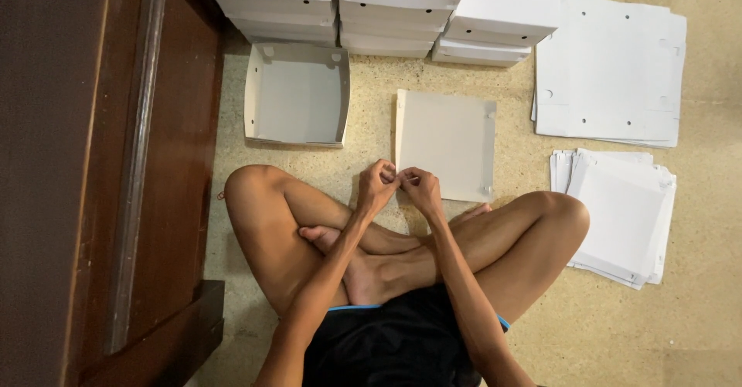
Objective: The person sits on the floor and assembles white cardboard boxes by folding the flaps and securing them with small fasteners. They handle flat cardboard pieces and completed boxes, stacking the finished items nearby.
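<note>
White tray [296, 93], nothing inside

White square boxes [386, 8] stacked at the top — open tray [296, 93] below, flat blanks [610, 70] right.

One camera on my head looks steeply down, close over my crossed legs [402, 248] and the floor [618, 333] ahead.

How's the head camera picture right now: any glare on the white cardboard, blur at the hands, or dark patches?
Head view: light is even and warm; the white folded boxes at the top look bright, nearly washed out. Both hands, left hand and right hand, are sharp at the half-folded box. The wooden furniture at left falls into shadow.
</note>
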